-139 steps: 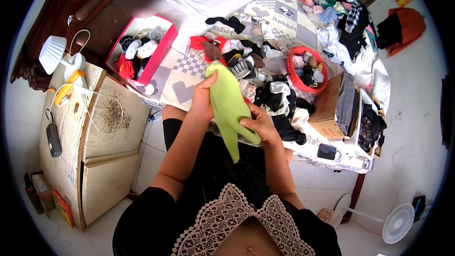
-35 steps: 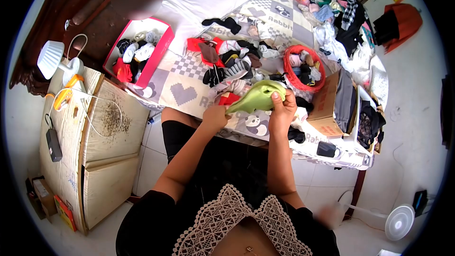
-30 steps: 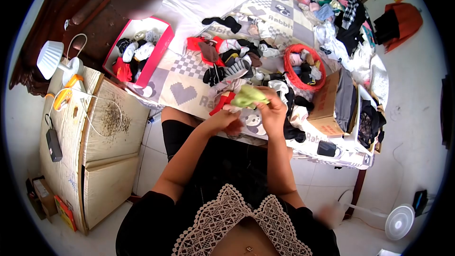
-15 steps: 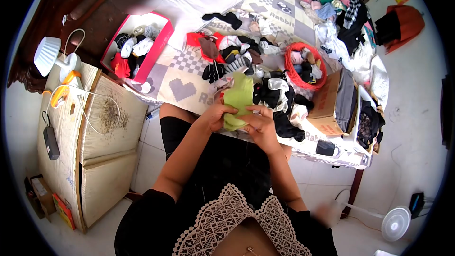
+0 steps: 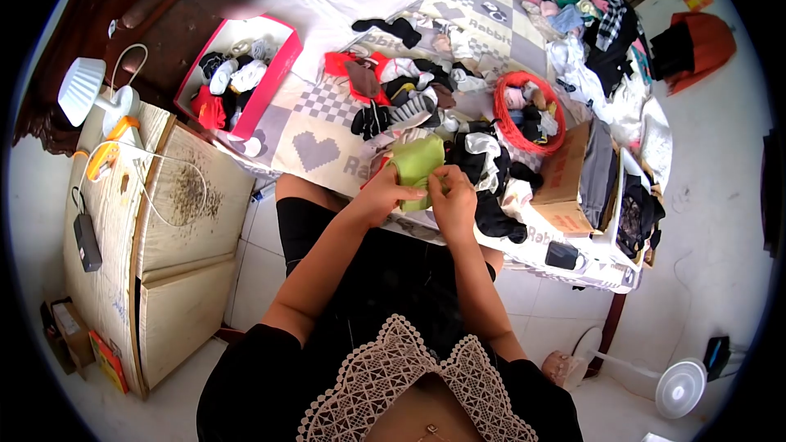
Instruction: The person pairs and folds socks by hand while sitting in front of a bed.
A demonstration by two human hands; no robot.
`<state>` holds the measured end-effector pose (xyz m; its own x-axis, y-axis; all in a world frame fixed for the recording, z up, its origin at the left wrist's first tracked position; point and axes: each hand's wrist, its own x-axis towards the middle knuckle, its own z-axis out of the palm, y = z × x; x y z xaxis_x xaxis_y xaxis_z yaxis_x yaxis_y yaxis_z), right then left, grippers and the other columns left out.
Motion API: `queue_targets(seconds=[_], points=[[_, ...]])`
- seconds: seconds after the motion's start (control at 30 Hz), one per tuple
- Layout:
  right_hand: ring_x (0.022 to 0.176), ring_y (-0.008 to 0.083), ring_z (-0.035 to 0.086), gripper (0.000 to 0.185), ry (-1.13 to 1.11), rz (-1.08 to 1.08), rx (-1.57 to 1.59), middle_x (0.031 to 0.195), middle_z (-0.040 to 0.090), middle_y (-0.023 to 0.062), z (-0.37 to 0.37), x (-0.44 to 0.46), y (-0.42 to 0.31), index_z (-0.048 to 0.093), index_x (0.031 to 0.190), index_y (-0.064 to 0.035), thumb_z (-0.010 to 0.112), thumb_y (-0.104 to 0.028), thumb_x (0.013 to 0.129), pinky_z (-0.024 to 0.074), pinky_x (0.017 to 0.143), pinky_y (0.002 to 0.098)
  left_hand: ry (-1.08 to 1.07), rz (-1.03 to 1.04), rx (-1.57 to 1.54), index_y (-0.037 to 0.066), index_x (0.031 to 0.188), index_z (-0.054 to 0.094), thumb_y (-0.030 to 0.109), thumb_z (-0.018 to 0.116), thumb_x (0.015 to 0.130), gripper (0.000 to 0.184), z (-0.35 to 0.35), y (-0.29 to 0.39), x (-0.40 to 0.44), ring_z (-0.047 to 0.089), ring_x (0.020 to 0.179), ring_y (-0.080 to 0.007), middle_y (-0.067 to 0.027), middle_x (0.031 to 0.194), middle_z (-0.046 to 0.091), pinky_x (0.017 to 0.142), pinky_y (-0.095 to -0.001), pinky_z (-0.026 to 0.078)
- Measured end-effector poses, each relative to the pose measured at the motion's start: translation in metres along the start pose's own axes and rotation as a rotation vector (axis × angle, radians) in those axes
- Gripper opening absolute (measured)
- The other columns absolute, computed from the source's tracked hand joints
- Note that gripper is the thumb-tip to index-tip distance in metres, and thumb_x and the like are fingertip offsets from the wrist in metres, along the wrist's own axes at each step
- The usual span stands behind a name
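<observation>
Left hand (image 5: 380, 200) pinching the green cloth (image 5: 417, 158) on its left side, thumb on top; right hand (image 5: 455, 200) pinching the right edge, fingers bunched! The cloth's up at the bed's (image 5: 315, 151) near edge, socks (image 5: 413, 111) just beyond, red basket (image 5: 499, 119) off right.

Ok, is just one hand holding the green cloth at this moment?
No, the left hand and the right hand both grip the green cloth, one on each side of it.
</observation>
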<state>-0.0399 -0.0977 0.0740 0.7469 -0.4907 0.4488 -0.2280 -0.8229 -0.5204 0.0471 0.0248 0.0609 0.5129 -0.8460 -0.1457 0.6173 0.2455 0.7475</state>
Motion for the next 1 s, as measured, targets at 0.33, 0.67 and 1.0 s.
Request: queue_targets(seconds=[0.33, 0.67, 1.0], points=[[0.085, 0.0237, 0.050, 0.044, -0.314, -0.189, 0.302, 0.094, 0.052, 0.0057, -0.033, 0.008, -0.010, 0.066, 0.096, -0.0102, 0.078, -0.005, 0.053, 0.0441, 0.075, 0.0318, 0.044, -0.127, -0.246, -0.002, 0.122, 0.042, -0.007, 0.046, 0.069, 0.053, -0.009, 0.010, 0.003, 0.057, 0.101, -0.0223, -0.0128, 0.111, 0.054, 0.086, -0.0325, 0.046], [0.081, 0.0242, 0.048, 0.017, -0.243, -0.122, 0.418, 0.081, 0.051, 0.0076, -0.025, 0.013, -0.005, 0.065, 0.079, -0.0010, 0.072, -0.010, 0.067, 0.0420, 0.070, 0.0333, 0.040, 0.008, -0.295, -0.005, 0.119, 0.045, -0.008, 0.042, 0.068, 0.051, -0.009, -0.004, 0.005, 0.059, 0.096, -0.0256, -0.0150, 0.112, 0.055, 0.085, -0.0342, 0.049], [0.075, 0.0238, 0.047, 0.024, -0.187, 0.055, 0.165, 0.083, 0.050, 0.0092, -0.008, 0.007, 0.002, 0.061, 0.083, 0.0013, 0.074, -0.012, 0.066, 0.0415, 0.064, 0.0329, 0.045, 0.042, -0.131, -0.003, 0.119, 0.046, -0.003, 0.047, 0.078, 0.041, 0.008, -0.001, 0.001, 0.056, 0.103, -0.0239, -0.0137, 0.114, 0.055, 0.085, -0.0357, 0.048]])
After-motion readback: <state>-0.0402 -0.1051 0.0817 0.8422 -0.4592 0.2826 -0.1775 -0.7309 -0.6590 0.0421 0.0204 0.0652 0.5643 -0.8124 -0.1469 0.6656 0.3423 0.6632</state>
